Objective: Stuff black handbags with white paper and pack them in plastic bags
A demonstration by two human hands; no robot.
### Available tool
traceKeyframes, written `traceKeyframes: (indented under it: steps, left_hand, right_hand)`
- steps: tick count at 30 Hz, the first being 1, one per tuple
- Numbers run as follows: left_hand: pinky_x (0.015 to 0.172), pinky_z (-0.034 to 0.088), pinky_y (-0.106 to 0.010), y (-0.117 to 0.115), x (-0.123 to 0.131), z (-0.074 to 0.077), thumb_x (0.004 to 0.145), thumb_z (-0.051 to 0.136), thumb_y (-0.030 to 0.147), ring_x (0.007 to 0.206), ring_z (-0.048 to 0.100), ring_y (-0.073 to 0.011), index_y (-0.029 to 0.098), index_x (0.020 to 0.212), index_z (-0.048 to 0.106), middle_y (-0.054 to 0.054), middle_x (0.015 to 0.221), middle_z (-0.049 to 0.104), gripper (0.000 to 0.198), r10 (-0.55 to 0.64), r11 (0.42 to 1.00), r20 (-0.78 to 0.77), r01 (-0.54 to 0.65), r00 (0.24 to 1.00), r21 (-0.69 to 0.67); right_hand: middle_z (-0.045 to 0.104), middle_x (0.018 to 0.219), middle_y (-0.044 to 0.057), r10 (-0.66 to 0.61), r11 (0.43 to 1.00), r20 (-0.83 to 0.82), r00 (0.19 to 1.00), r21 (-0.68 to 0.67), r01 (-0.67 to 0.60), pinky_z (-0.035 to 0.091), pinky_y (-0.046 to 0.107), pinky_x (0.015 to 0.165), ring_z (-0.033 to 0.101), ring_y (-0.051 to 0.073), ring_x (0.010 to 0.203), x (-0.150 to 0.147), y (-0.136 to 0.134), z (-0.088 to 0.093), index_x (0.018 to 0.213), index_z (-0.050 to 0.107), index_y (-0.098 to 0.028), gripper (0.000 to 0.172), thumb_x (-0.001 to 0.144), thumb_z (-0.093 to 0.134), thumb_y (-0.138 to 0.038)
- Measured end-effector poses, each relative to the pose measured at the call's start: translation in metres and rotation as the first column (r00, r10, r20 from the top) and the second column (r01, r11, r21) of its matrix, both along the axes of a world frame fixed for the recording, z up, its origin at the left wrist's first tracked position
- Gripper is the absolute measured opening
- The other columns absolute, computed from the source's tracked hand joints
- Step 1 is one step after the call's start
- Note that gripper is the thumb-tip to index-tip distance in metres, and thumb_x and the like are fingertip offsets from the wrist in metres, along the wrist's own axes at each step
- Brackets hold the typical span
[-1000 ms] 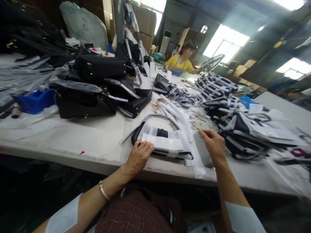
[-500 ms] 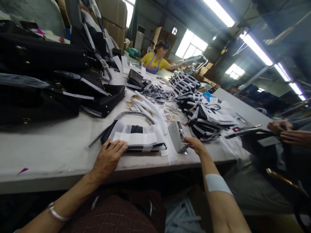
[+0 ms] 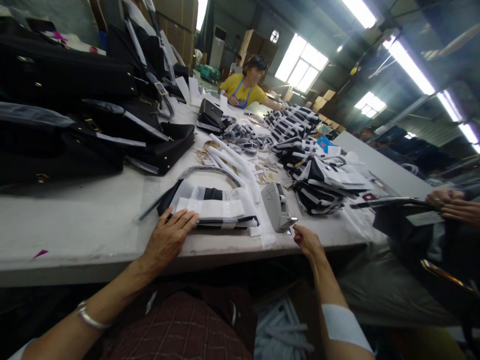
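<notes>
My left hand (image 3: 171, 236) lies with its fingers spread on the left front edge of a black handbag (image 3: 212, 193). White paper and clear film wrap the bag's front, and its handle arcs behind it. To the right of the bag stands a grey tape dispenser (image 3: 275, 207). My right hand (image 3: 308, 241) is at the dispenser's front end, thumb and fingers pinched on what looks like the end of clear tape (image 3: 290, 230). White foam tubes (image 3: 240, 167) lie behind the bag.
Large black bags (image 3: 67, 130) are piled on the left. Wrapped black bags (image 3: 318, 185) are stacked on the right. A co-worker in a yellow shirt (image 3: 242, 90) is across the table. Another person's hands (image 3: 455, 205) hold a black bag at right. Below the edge sits a box of foam tubes (image 3: 281, 330).
My right hand has moved from the dispenser's side towards me, to its front end, fingers now pinched. My left hand stays on the bag. The view has shifted slightly.
</notes>
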State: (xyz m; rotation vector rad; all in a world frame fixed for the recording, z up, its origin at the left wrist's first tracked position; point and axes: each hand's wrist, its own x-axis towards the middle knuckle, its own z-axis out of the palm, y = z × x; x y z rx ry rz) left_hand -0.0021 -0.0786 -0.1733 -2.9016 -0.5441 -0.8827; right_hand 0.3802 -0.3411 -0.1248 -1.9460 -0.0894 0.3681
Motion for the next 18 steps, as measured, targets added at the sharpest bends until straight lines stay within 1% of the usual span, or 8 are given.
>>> traceKeyframes:
  steps: [3,7,9,10,11,13,15,18]
  left_hand:
    - [0.114,0.027,-0.05,-0.004,0.0,0.002,0.09,0.039,0.004,0.121,0.058,-0.0261,0.021,0.132,0.059,-0.007,0.13,0.066,0.049,0.016,0.999,0.015,-0.016,1.0,-0.029]
    - [0.117,0.024,-0.047,-0.009,0.0,0.004,0.09,0.044,0.005,0.123,0.056,-0.0227,0.021,0.13,0.059,-0.005,0.128,0.066,0.045,0.046,0.997,0.021,-0.044,0.999,-0.058]
    - [0.118,0.023,-0.046,-0.009,0.0,0.004,0.092,0.046,0.009,0.124,0.054,-0.0217,0.021,0.13,0.058,-0.005,0.129,0.065,0.041,0.053,0.997,0.008,-0.053,0.999,-0.055]
    - [0.118,0.023,-0.046,-0.009,0.0,0.004,0.093,0.047,0.011,0.124,0.053,-0.0214,0.021,0.13,0.058,-0.005,0.129,0.065,0.04,0.057,0.997,-0.002,-0.057,0.998,-0.055]
    - [0.118,0.023,-0.046,-0.009,0.0,0.003,0.094,0.047,0.012,0.125,0.053,-0.0213,0.021,0.13,0.057,-0.005,0.129,0.064,0.038,0.061,0.997,-0.009,-0.061,0.998,-0.057]
    - [0.119,0.023,-0.047,-0.009,0.0,0.002,0.096,0.046,0.014,0.126,0.052,-0.0212,0.021,0.131,0.056,-0.005,0.13,0.064,0.037,0.066,0.996,-0.014,-0.067,0.998,-0.062]
    - [0.119,0.022,-0.048,-0.01,0.0,0.001,0.097,0.044,0.015,0.125,0.052,-0.0215,0.02,0.131,0.056,-0.005,0.13,0.063,0.036,0.066,0.995,-0.007,-0.066,0.998,-0.068]
    - [0.12,0.021,-0.049,-0.012,0.0,0.001,0.098,0.043,0.017,0.126,0.051,-0.0222,0.02,0.132,0.055,-0.006,0.13,0.063,0.036,0.07,0.995,0.006,-0.069,0.998,-0.077]
  right_hand:
    - [0.053,0.05,-0.004,0.05,0.992,0.006,0.999,-0.115,-0.049,0.041,0.024,0.046,0.045,0.01,0.044,-0.007,-0.005,-0.001,0.057,0.056,-0.022,0.022,0.054,0.07,-0.039]
    - [0.057,0.047,0.002,0.165,0.932,0.032,0.986,-0.331,-0.145,0.043,0.031,0.048,0.053,0.019,0.048,-0.009,-0.017,0.022,0.048,0.059,-0.024,0.021,0.052,0.069,-0.041]
    - [0.061,0.054,0.004,0.333,0.866,0.118,0.936,-0.432,-0.253,0.047,0.033,0.055,0.058,0.022,0.056,-0.012,-0.007,0.043,0.053,0.065,-0.023,0.028,0.055,0.067,-0.05]
    - [0.061,0.056,0.003,0.465,0.818,0.154,0.872,-0.45,-0.357,0.047,0.033,0.057,0.057,0.021,0.059,-0.018,0.005,0.055,0.056,0.066,-0.022,0.033,0.059,0.066,-0.055]
    - [0.06,0.059,0.003,0.605,0.745,0.157,0.781,-0.456,-0.486,0.047,0.031,0.06,0.057,0.02,0.062,-0.028,0.022,0.068,0.058,0.067,-0.022,0.036,0.064,0.067,-0.057]
    - [0.058,0.06,0.001,0.766,0.618,0.146,0.626,-0.438,-0.653,0.045,0.028,0.06,0.054,0.017,0.061,-0.059,0.07,0.095,0.067,0.069,-0.021,0.038,0.07,0.068,-0.058]
    - [0.061,0.065,0.001,0.922,0.355,0.011,0.388,-0.429,-0.831,0.045,0.026,0.063,0.055,0.016,0.065,-0.098,0.127,0.114,0.07,0.069,-0.019,0.036,0.075,0.068,-0.055]
    - [0.062,0.067,0.0,0.993,-0.001,-0.107,0.048,-0.416,-0.909,0.042,0.024,0.062,0.053,0.014,0.065,-0.151,0.209,0.121,0.073,0.071,-0.018,0.032,0.077,0.067,-0.05]
